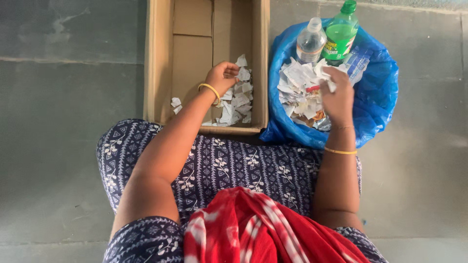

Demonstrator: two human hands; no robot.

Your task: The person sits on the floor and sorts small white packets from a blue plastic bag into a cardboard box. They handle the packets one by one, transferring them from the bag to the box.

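Observation:
My left hand reaches into an open cardboard box and closes on torn white paper scraps piled in its right corner. My right hand is over a blue plastic bag and pinches a white paper scrap above a heap of more torn paper. A clear plastic bottle and a green plastic bottle stand in the far side of the bag. Both wrists wear thin gold bangles.
I sit on a grey concrete floor with box and bag in front of my lap. Two loose scraps lie at the box's left. A red and white cloth drapes over my patterned dark blue dress.

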